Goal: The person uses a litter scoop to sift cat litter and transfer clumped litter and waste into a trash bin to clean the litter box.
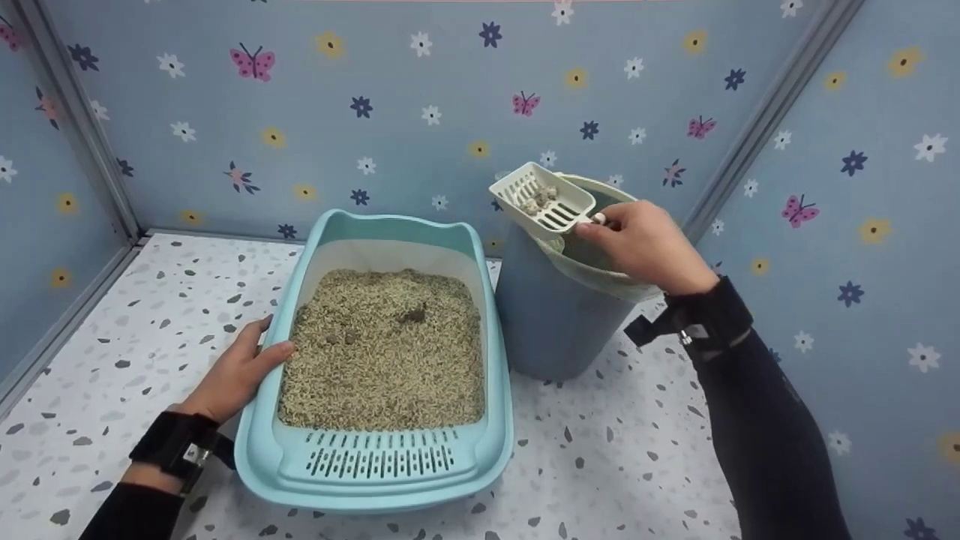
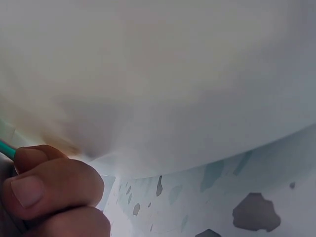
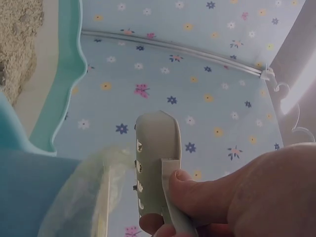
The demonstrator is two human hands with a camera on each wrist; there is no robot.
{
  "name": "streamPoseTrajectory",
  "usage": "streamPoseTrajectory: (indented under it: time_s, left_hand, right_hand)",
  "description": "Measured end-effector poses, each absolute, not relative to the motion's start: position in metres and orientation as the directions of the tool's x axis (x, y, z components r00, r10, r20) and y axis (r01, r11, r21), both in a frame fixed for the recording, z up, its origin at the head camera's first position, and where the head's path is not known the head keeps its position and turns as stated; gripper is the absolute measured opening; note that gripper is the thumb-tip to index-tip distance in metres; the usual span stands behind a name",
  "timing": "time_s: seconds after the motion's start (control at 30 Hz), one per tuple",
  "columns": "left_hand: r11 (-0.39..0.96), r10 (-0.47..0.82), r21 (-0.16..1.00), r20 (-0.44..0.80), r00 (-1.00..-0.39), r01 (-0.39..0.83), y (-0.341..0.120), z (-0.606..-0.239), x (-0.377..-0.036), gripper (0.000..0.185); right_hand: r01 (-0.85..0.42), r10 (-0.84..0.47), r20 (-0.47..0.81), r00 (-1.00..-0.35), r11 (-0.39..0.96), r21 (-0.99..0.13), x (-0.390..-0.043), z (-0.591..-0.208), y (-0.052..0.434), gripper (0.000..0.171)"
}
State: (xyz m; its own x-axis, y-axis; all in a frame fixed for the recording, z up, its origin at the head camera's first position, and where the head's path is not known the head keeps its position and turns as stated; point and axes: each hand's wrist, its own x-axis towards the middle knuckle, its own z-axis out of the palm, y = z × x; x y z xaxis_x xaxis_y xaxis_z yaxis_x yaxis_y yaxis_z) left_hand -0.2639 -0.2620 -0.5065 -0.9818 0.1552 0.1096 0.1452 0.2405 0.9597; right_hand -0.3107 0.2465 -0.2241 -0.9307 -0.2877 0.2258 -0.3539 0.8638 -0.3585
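A turquoise litter box (image 1: 499, 420) with pale inner walls holds beige litter (image 1: 382, 367). Dark clumps (image 1: 412, 315) lie on the litter's surface. My left hand (image 1: 240, 369) grips the box's left rim, thumb over the top; in the left wrist view its curled fingers (image 2: 59, 185) show beside the pale outer wall. With my right hand (image 1: 652, 244) I hold a cream slotted litter scoop (image 1: 574, 199) by its handle, over the left side of the bin's opening. Several light clumps (image 1: 536, 201) sit in the scoop. In the right wrist view, the thumb presses along the scoop's (image 3: 155, 143) handle.
A grey-blue bin (image 1: 555, 322) with a pale liner (image 1: 600, 281) folded over its rim stands right beside the litter box. Blue flowered panels (image 1: 420, 112) enclose the back and sides. The floor (image 1: 622, 465) is white with grey speckles.
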Motion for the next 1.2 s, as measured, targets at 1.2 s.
streamPoseTrajectory:
  time_s: [1.2]
  left_hand:
    - [0.257, 0.157, 0.954, 0.116, -0.981, 0.154, -0.263, -0.509, -0.265, 0.074]
  right_hand:
    - [-0.135, -0.333, 0.631, -0.7, 0.93, 0.342, -0.338, -0.266, 0.279, 0.01]
